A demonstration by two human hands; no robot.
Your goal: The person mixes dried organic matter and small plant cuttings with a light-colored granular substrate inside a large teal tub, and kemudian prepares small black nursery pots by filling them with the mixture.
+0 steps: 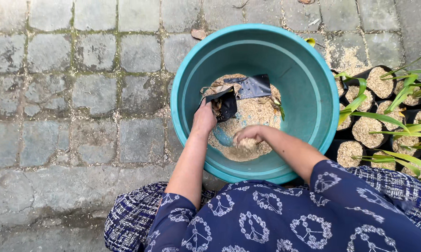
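A large teal plastic basin (pixel 313 88) stands on the paving in front of me, with tan rice husk (pixel 252 114) spread over its bottom. My left hand (pixel 204 117) grips a small black plastic bag (pixel 225 103) and holds its mouth open just above the husk. My right hand (pixel 247 137) is cupped in the husk at the near side of the basin, closed around a scoop of it. A second black plastic bag (pixel 252 86) lies flat on the husk at the far side.
Several black bags filled with husk and holding green seedlings (pixel 383 116) stand packed together right of the basin. Mossy grey paving stones (pixel 80 93) stretch to the left and beyond. Spilled husk (pixel 346 53) lies behind the bags. My patterned blue clothing fills the lower frame.
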